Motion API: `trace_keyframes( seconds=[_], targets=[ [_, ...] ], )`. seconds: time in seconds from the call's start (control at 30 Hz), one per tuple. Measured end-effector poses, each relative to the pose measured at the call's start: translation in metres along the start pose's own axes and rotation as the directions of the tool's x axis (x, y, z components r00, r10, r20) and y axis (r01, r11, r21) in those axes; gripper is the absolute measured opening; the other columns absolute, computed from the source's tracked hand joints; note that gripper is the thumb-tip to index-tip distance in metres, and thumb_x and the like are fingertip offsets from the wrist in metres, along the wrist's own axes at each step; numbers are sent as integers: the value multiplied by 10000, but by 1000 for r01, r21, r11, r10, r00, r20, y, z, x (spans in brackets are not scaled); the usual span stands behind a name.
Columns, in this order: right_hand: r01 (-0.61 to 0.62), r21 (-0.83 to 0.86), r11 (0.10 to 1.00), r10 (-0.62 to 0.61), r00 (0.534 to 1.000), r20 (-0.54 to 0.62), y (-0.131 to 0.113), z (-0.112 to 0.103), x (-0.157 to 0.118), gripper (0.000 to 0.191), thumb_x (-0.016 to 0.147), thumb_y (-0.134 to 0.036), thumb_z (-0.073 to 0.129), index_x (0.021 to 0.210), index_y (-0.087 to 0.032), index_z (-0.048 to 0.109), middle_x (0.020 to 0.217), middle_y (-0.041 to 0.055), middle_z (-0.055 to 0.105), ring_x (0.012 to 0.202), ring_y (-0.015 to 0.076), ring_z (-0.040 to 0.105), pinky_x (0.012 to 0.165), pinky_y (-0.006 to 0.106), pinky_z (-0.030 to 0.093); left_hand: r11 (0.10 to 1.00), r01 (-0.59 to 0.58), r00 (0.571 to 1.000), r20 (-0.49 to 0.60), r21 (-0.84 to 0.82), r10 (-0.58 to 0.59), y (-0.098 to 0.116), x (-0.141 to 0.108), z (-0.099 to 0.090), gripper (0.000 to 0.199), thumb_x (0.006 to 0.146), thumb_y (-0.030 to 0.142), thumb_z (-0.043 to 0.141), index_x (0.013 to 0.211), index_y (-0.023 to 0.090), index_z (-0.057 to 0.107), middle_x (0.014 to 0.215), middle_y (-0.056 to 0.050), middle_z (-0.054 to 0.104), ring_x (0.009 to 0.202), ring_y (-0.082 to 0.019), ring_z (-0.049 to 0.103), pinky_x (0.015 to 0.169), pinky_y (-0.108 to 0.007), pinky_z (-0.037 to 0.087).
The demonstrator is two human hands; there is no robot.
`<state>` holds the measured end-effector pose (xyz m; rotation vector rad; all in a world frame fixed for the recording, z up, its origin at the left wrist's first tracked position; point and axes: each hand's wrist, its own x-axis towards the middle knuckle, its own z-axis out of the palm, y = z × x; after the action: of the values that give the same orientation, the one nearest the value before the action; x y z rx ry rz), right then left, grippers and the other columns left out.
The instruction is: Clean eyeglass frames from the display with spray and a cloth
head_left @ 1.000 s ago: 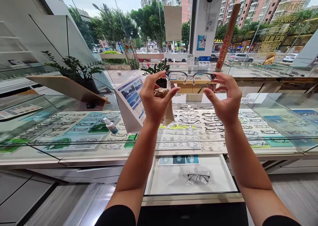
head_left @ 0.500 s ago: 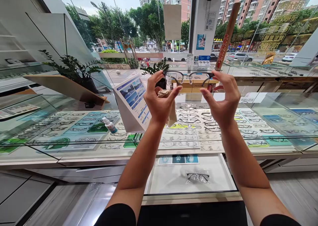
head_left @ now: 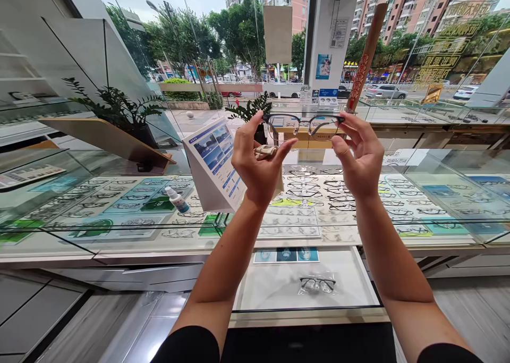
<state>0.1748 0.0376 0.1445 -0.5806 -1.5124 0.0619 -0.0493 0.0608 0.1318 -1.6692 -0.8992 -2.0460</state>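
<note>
A pair of dark-rimmed glasses (head_left: 305,119) is held up level between my two hands, above the glass display counter. My left hand (head_left: 258,163) grips its left end at the fingertips and also has a beige cloth (head_left: 265,151) in the palm, partly hidden by the fingers. The right end is pinched by my right hand (head_left: 360,158), with the thumb bent below the frame. Street and shelves show through the lenses.
Rows of glasses (head_left: 303,185) lie in the display counter (head_left: 223,248). On it stand a spray bottle (head_left: 177,200) and a folded sign (head_left: 217,163). An open drawer (head_left: 274,294) below holds bagged glasses (head_left: 317,284). Potted plants (head_left: 119,110) stand behind.
The glasses have shifted slightly right and turned a little. My right thumb has moved right, away from the lens, and my left hand has moved slightly right.
</note>
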Motion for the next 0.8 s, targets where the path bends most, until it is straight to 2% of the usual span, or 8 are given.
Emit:
trace_keyframes(
  seconds=[0.13, 0.23, 0.33, 0.43, 0.53, 0.67, 0.8],
  targets=[
    [-37, 58, 998, 40, 999, -36, 1, 0, 1, 414, 1037, -498, 639, 1421, -363, 713, 1458, 69, 721, 1357, 321, 712, 1095, 550, 636, 998, -23, 1000, -9, 57, 23, 1, 0, 0, 785, 885, 663, 843, 1552, 348, 573, 1433, -110, 714, 1300, -342, 697, 884, -412, 613],
    [-60, 51, 997, 61, 998, -24, -3, -1, 1, 427, 1061, -507, 604, 1464, -385, 680, 1490, 76, 694, 1366, 333, 704, 1096, 576, 627, 1000, -10, 1000, -3, 0, 10, 0, -1, 1, 795, 863, 680, 855, 1538, 360, 584, 1438, -104, 714, 1316, -352, 688, 908, -432, 613],
    [-88, -1, 996, 88, 996, -17, -12, -1, 0, 462, 1076, -510, 587, 1520, -390, 628, 1509, 101, 668, 1394, 359, 680, 1105, 617, 614, 993, 51, 998, 38, -106, -47, -1, -2, 1, 810, 859, 697, 850, 1544, 359, 581, 1494, -106, 691, 1304, -343, 691, 912, -435, 614],
    [-60, -94, 994, 53, 996, -76, -22, -1, -1, 422, 1106, -485, 520, 1492, -372, 648, 1388, 110, 709, 1376, 366, 685, 1084, 621, 629, 980, 108, 992, 75, -168, -96, -3, -3, 1, 802, 868, 693, 844, 1548, 366, 575, 1555, -102, 669, 1192, -299, 728, 851, -412, 613],
    [-24, -161, 987, 6, 994, -112, -30, -2, 0, 385, 1122, -466, 473, 1423, -357, 688, 1281, 107, 738, 1338, 351, 705, 1063, 596, 647, 986, 70, 997, 39, -151, -65, -5, -3, 1, 763, 876, 681, 845, 1521, 367, 585, 1558, -100, 681, 1093, -257, 746, 785, -385, 602],
    [-40, -91, 995, 26, 988, -151, -40, -1, 1, 267, 1091, -459, 544, 1205, -326, 746, 1198, 94, 762, 1289, 339, 735, 1071, 582, 648, 990, -11, 1000, 10, -139, 12, -7, -3, 2, 778, 874, 673, 852, 1530, 367, 568, 1560, -94, 682, 1116, -253, 745, 777, -376, 603],
    [-47, 51, 998, 56, 982, -181, -44, -1, 0, 187, 1060, -455, 630, 1098, -313, 745, 1149, 73, 782, 1217, 323, 774, 1070, 560, 650, 989, -5, 1000, 25, -150, 9, -3, -3, 3, 803, 855, 698, 856, 1527, 362, 572, 1525, -108, 689, 1236, -294, 728, 776, -375, 614]
  ],
)
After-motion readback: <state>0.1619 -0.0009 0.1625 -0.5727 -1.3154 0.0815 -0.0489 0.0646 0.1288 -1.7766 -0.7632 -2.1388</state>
